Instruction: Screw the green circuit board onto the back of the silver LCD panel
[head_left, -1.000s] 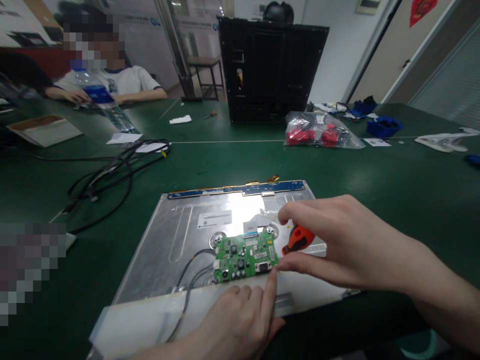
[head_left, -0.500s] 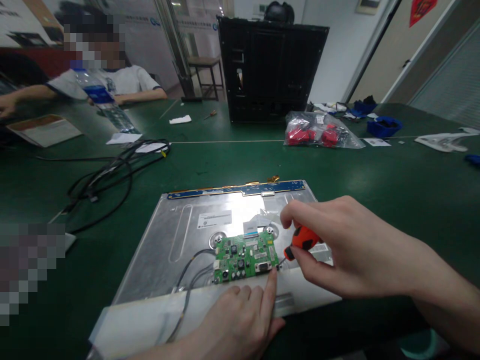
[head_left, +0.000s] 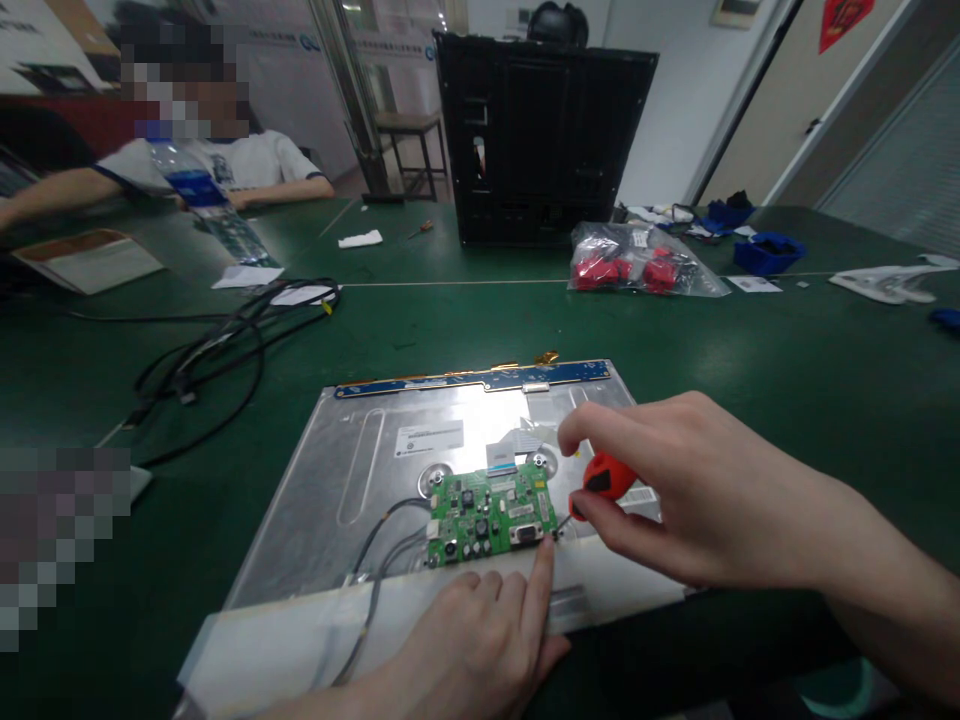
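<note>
The right hand is closed around a short red-handled screwdriver, thumb and fingers pinching the grip, its tip angled down to the near right corner of the green circuit board. At seven o'clock from that tip the left hand lies on the panel's pale near edge, its forefinger stretched out and pressing beside the same corner; it grasps nothing, the other fingers loosely curled.

The board sits near the middle of the near half of a metal display panel lying flat on the green table. A flat ribbon cable runs from the board's far edge toward twelve o'clock, and grey wires leave its left side toward eight o'clock. As I judge it, the work stands at this corner screw — whether it goes in or comes out cannot be told, nor the state of the other corners.

By count: one board, one panel, one screwdriver, two hands at work. Farther out, at twelve o'clock, stands one black housing; at one o'clock lies one clear bag of red parts; at ten o'clock, a tangle of black cables, with one person in a white shirt seated beyond.
</note>
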